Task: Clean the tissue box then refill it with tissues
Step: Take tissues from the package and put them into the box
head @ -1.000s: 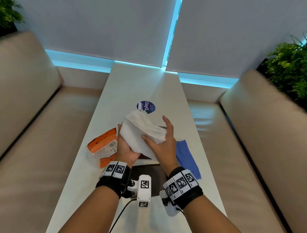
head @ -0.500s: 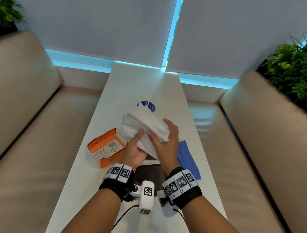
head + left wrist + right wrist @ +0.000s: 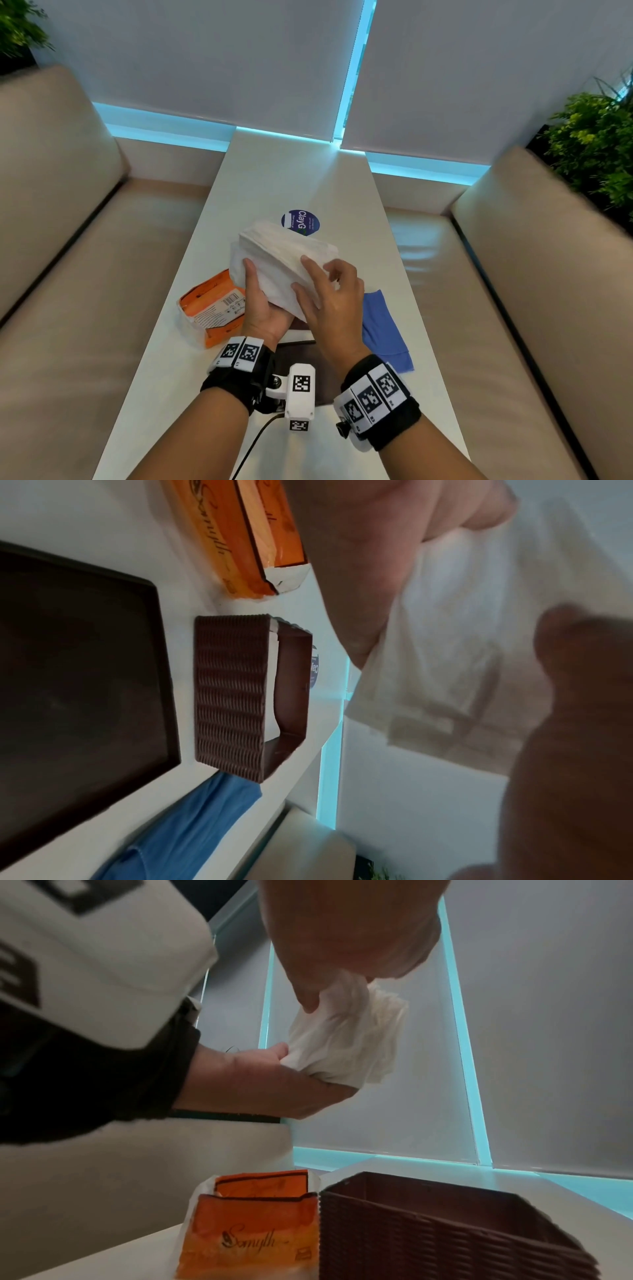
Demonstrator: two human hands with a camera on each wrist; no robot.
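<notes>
Both hands are up over the middle of the long white table [image 3: 301, 178], working a thick stack of soft white tissues [image 3: 284, 260] held in the air. The left hand [image 3: 263, 308] is cradling the stack from beneath, fingers and thumb curled round its near end, while the right hand [image 3: 332, 298] is lying over the top, its fingers [image 3: 310, 270] pinching at the upper sheets. Down below, the dark brown woven-pattern tissue box [image 3: 236, 696] is sitting open-topped on the table, almost hidden under the hands from the head view but plain from the wrists, and looking empty. Just beside it, toward the table's left edge, the torn orange plastic tissue packet [image 3: 214, 308] is lying opened; a folded blue cloth [image 3: 383, 329] is resting by the right edge, and a flat dark brown lid [image 3: 75, 691] is lying nearer the person. That stack looks light, limp and compressible, and the loose sheets are likely to fan out or slide off each other, so it probably wants holding by its two short ends, squeezed gently together and kept level going into the box. The box looks rigid and should stay put on its own.
</notes>
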